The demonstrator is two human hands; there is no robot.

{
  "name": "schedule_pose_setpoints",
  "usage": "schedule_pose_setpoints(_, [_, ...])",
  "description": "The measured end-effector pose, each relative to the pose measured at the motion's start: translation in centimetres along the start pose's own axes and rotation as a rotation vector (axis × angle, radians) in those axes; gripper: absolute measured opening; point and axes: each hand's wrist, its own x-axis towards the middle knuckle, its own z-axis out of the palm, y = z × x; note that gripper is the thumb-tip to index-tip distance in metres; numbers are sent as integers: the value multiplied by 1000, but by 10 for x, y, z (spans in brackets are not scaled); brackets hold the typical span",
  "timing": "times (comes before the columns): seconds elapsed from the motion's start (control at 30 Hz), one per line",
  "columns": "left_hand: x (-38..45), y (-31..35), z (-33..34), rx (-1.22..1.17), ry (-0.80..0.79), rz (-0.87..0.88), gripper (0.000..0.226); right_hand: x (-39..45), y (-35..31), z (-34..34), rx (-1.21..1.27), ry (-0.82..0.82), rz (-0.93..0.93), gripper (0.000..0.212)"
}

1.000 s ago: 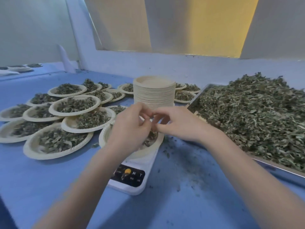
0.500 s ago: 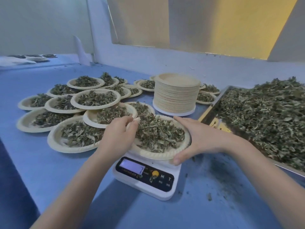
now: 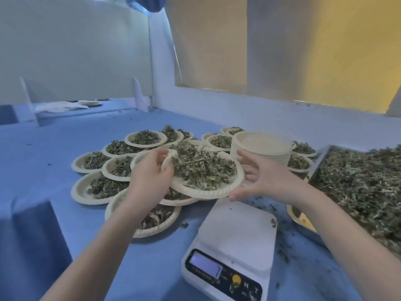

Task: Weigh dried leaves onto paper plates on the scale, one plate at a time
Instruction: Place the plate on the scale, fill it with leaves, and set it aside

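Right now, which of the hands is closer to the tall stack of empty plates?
Right. The right hand grips the filled plate's near-right rim just in front of the stack; the left hand holds the plate's far-left rim.

Scale (image 3: 236, 233) platform is bare and open from above; the loaded plate (image 3: 208, 187), held by left hand (image 3: 149, 179) and right hand (image 3: 267, 181), hangs over the filled plates (image 3: 95, 187) crowding the worktop (image 3: 54, 153) left and behind, some overlapping, no gaps between them. Right side is blocked by the leaf tray (image 3: 358, 181), its near corner close beside the scale, and the stack of empty plates (image 3: 260, 146) stands behind the right hand. Open blue worktop lies far left and along the near edge left of the scale, only loose crumbs between scale and tray.
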Motion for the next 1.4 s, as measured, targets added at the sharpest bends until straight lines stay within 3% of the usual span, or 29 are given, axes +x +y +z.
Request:
schedule_pose_setpoints(0.13, [17,-9,-21,-3,48,-40,32,30,-11,11,182,51,-41,104])
schedule_pose_setpoints(0.23, [33,-16,-38,10,98,-86,33,57,-27,19,146,124,-94,78])
schedule_pose_setpoints(0.33, [50,-27,-61,69,162,-114,34,88,-49,34,101,120,-111,80])
schedule_pose_setpoints(0.57, [80,-76,-123,74,334,-258,33,170,-108,98,-104,76,-202,60])
schedule_pose_setpoints(0.8, [105,-161,-187,197,534,-391,36,263,-159,205,-218,-142,-265,55])
schedule_pose_setpoints(1.07, [100,-261,-224,263,554,-573,39,313,-175,322,-452,-356,-249,72])
schedule_pose_setpoints(1.2, [93,-286,-220,275,506,-600,37,313,-171,340,-566,-377,-217,78])
schedule_pose_setpoints(1.4, [92,-292,-211,305,469,-590,37,310,-169,337,-684,-346,-161,67])
